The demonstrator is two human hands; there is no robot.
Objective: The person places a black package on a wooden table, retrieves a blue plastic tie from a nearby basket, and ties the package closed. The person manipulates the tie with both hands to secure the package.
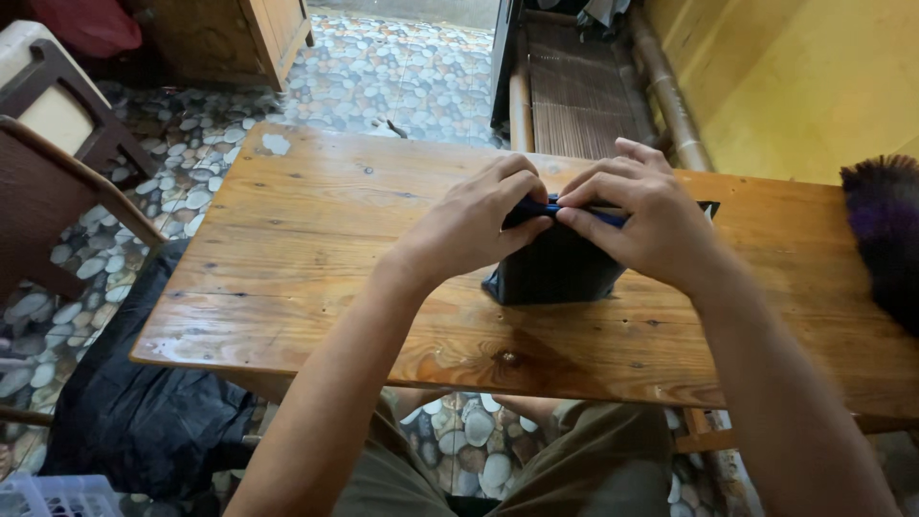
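Pouch: dark blue pouch [553, 268], flat and glossy, standing mid-table on the wooden table [316, 249].
Left hand: left hand [476, 222] pinches its top edge.
Right hand: right hand [643, 215] pinches the same edge, just right.

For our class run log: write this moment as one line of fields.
left hand: pinching top edge of dark blue plastic pouch | right hand: pinching same edge | pouch: on glossy wooden table | purple-black feather duster: table's right end

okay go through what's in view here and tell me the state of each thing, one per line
Dark pouch: upright on the wooden table, top edge pinched by both hands.
Left hand: gripping the pouch's top.
Right hand: gripping the pouch's top.
Feather duster: lying at the table's right end, untouched.
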